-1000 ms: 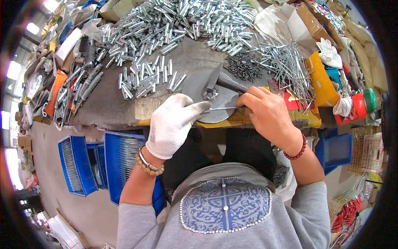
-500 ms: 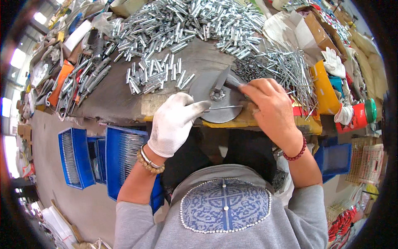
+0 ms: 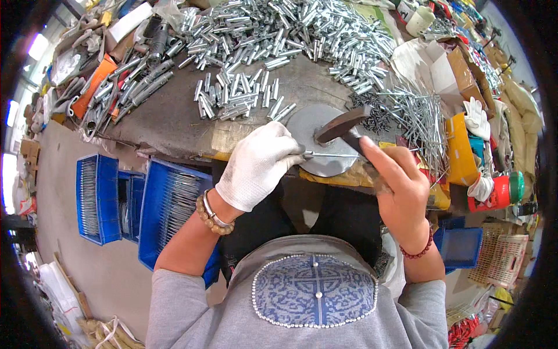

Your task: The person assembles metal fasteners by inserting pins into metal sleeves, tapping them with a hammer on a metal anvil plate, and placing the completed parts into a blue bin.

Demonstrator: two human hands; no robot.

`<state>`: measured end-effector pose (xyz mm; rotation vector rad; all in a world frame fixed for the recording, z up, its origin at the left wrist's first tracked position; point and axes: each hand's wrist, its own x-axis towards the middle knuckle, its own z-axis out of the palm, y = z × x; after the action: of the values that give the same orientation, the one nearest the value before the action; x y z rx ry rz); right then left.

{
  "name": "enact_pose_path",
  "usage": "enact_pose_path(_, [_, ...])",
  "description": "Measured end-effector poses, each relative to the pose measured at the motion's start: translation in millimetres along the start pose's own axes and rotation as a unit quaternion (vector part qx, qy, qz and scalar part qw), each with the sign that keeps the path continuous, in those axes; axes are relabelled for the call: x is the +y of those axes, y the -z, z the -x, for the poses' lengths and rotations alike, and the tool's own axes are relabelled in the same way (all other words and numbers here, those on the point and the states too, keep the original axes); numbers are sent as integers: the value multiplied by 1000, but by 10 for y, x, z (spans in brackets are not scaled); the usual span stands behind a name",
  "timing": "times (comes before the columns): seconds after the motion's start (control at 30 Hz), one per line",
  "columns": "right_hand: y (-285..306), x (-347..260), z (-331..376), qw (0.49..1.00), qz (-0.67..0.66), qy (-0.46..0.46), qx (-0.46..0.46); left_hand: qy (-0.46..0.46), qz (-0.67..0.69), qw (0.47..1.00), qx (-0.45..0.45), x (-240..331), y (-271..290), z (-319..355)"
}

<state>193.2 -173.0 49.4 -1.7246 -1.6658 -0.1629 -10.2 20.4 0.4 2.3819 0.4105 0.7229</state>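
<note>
My left hand [image 3: 258, 164], in a white glove, pinches a thin metal pin [image 3: 330, 155] and holds it flat on a round grey steel plate [image 3: 311, 125] at the bench's near edge. My bare right hand [image 3: 395, 180] grips the handle of a hammer [image 3: 343, 125], whose dark head is raised over the plate just above the pin. Short silver tubes [image 3: 238, 93] lie in a loose group left of the plate. A far larger heap of tubes [image 3: 290, 29] covers the back of the bench. Long thin pins [image 3: 421, 119] are piled to the right.
Blue crates [image 3: 168, 203] with metal rods stand on the floor to the left under the bench. Tools and an orange item [image 3: 96, 87] crowd the bench's left end. A yellow box [image 3: 456, 148], white gloves [image 3: 478, 119], a red container [image 3: 494, 195] and cardboard boxes [image 3: 459, 61] fill the right.
The hammer head has lifted off the plate and swung up; my right hand has drawn back toward me. My left hand still holds the pin on the plate.
</note>
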Motion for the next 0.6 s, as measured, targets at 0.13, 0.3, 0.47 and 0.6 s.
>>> enact_pose_path(0.13, [-88,-4,125,991,84,29,-101,-7,10,1000,8,-22,-24,-4])
enact_pose_path(0.3, [-60,7,36,994,53,4,-95,-4,6,1000,0,-50,-36,-9])
enact_pose_path(0.47, [-47,154,-144,989,-72,-90,-93,-6,-30,999,-18,-69,-26,-11])
enact_pose_path(0.6, [-159,201,-148,988,142,33,-50,4,1,1000,-16,-113,-39,16])
